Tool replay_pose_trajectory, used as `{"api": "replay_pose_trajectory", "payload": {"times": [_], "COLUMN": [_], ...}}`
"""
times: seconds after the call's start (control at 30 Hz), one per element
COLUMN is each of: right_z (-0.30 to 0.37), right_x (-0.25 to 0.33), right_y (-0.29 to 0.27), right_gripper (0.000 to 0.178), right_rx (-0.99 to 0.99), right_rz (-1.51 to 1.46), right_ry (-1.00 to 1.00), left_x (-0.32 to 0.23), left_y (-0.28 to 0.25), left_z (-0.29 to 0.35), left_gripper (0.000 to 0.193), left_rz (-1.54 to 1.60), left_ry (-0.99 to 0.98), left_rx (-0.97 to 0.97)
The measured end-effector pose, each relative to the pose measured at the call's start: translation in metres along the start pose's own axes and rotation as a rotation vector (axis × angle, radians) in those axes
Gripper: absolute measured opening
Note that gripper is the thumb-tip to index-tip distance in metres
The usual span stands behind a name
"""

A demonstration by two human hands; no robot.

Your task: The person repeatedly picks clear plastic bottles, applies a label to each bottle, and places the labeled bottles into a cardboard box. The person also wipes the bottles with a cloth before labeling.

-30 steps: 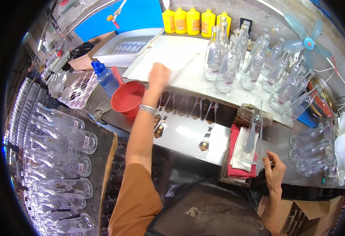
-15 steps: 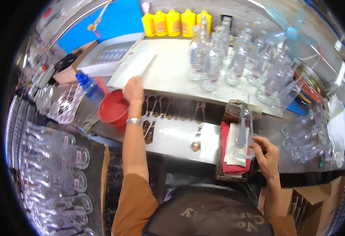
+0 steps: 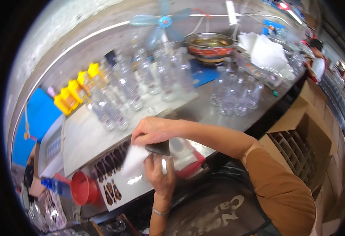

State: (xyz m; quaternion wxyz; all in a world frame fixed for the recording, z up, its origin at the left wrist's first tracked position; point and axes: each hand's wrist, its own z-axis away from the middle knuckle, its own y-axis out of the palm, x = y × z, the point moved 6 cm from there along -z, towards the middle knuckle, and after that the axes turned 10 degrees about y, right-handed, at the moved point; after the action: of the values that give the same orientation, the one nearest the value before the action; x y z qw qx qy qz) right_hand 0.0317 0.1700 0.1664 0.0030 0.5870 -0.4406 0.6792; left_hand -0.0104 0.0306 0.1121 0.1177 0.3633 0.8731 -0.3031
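Both my hands meet over the near edge of the worktable. My right hand (image 3: pixel 152 130) reaches across from the right, fingers closed on a dark flat piece (image 3: pixel 159 148) with a pointed lower corner. From below, my left hand (image 3: pixel 159 176), a band at its wrist, has its fingertips against that piece's lower edge, apparently pinching it. A white, motion-smeared strip (image 3: pixel 134 160) slants down beside my hands; which hand holds it, I cannot tell. Under it lies a pale sheet (image 3: pixel 132 181) with dark, gold-patterned labels (image 3: pixel 112 191). A red cloth (image 3: pixel 193 166) lies to the right.
Clear glass bottles (image 3: pixel 130 91) stand on the white board, with more bottles (image 3: pixel 237 96) farther right. A red dipper (image 3: pixel 84 188) sits at the left, yellow containers (image 3: pixel 68 98) behind. A fan (image 3: pixel 164 21), a wide basin (image 3: pixel 210 45), a divided carton (image 3: pixel 298 153) and another person (image 3: pixel 317 65) are beyond.
The view has swung right. My left hand has come from the dipper to the middle, and my right hand has left the bottle on the cloths to meet it.
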Motion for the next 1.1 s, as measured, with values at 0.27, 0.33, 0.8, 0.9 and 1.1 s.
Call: {"api": "replay_pose_trajectory", "payload": {"times": [0.27,0.33,0.8,0.9,1.1], "right_z": [0.102,0.149,0.257,0.213,0.099], "right_x": [0.05,0.046,-0.09,-0.097,-0.043], "right_y": [-0.141,-0.214,-0.228,-0.142,-0.044], "right_gripper": [0.022,0.026,0.041,0.024,0.029], "right_rx": [-0.532,-0.888,-0.946,-0.638,-0.158], "right_rz": [0.027,0.092,-0.103,-0.125,0.002], "right_ry": [-0.128,0.002,0.293,0.222,0.008], "left_x": [-0.041,-0.041,0.055,0.093,0.2], "left_y": [-0.002,-0.015,-0.069,-0.086,-0.146], "left_z": [-0.016,-0.016,0.008,-0.013,-0.042], "left_gripper": [0.04,0.032,0.026,0.03,0.036], "left_rz": [0.089,0.109,0.126,0.204,0.145], "left_ry": [0.182,0.135,-0.302,-0.323,-0.398], "left_rx": [0.132,0.066,-0.399,-0.606,-0.907]}}
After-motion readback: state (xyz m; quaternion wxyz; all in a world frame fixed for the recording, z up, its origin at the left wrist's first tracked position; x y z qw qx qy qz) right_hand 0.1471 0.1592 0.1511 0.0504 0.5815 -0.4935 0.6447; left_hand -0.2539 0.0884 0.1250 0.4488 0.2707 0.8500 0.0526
